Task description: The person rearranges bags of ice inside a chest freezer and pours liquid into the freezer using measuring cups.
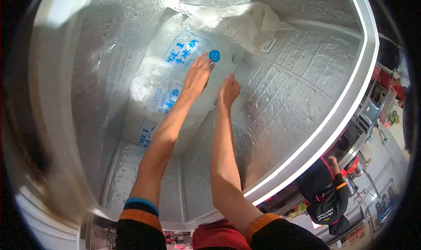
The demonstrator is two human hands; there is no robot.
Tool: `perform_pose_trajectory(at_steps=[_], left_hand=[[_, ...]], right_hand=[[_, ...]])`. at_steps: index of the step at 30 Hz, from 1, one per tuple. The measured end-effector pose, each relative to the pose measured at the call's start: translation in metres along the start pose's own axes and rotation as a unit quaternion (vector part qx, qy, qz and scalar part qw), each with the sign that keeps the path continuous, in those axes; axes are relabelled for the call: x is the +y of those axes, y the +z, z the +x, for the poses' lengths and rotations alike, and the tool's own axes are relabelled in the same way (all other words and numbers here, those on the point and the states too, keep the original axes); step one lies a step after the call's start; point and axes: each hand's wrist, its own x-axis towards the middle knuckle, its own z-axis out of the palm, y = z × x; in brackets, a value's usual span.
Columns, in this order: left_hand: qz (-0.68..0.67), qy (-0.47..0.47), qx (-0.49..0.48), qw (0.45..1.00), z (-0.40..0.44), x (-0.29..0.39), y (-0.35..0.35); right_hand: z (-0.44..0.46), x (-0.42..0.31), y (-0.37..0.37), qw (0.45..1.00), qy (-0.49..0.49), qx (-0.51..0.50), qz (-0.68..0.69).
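Note:
Both arms reach down into a large metal-lined chest [298, 79]. My left hand [199, 74] lies against a clear plastic bag with blue print [186, 46], its fingers stretched out next to a round blue mark. Just to the right, my right hand [229, 90] is closed at the edge of the plastic, near a small metallic-looking item [237, 62]; what its fingers hold is too small to make out. More bags with blue print [164, 99] lie below and left of my left hand.
Crumpled clear plastic with a white barcode label [268, 45] lies at the chest's upper part. The chest's pale rim [322, 131] curves round the right side. Outside it, a person in dark clothing [326, 197] stands near pots and shelves at the lower right.

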Motion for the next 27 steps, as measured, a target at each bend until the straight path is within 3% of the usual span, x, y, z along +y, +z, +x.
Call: perform_pose_trajectory(at_steps=[1,3,6,7,10,12,16,18,22,24,26,27], left_hand=[[-0.037,-0.034,0.031,0.998,-0.022,0.003,-0.019],[-0.086,-0.106,0.083,0.987,-0.076,0.016,-0.061],[-0.109,-0.185,0.162,0.963,-0.169,0.039,-0.115],[-0.096,-0.233,0.142,0.957,-0.202,0.045,-0.122],[-0.058,-0.335,0.084,0.937,-0.271,0.076,-0.154],[-0.071,-0.365,0.082,0.925,-0.317,0.094,-0.150],[-0.088,-0.380,0.019,0.921,-0.369,0.142,-0.146],[-0.122,-0.399,0.024,0.909,-0.380,0.162,-0.144],[-0.142,-0.419,0.016,0.897,-0.382,0.190,-0.179],[-0.080,-0.374,0.062,0.922,-0.346,0.193,-0.226],[-0.008,-0.305,0.163,0.938,-0.292,0.162,-0.274],[0.048,-0.231,0.227,0.945,-0.266,0.140,-0.299]], right_hand=[[-0.011,-0.013,-0.008,1.000,0.007,-0.003,0.003],[-0.027,-0.034,-0.022,0.978,-0.170,0.116,0.044],[-0.037,-0.066,-0.046,0.961,-0.208,0.158,0.088],[-0.048,-0.082,-0.052,0.960,-0.206,0.172,0.073],[-0.012,0.006,0.016,0.952,-0.183,0.245,0.003],[-0.013,0.073,0.047,0.970,-0.145,0.108,-0.161],[-0.039,0.005,-0.014,0.968,-0.145,0.071,-0.190],[-0.027,-0.032,-0.026,0.972,-0.165,0.128,-0.111],[-0.016,-0.004,0.013,0.978,-0.118,0.171,0.008],[-0.020,0.042,0.011,0.981,-0.056,0.032,-0.182],[-0.024,0.045,-0.004,0.973,-0.099,0.004,-0.207],[-0.038,0.022,-0.013,0.980,-0.038,0.021,-0.193]])
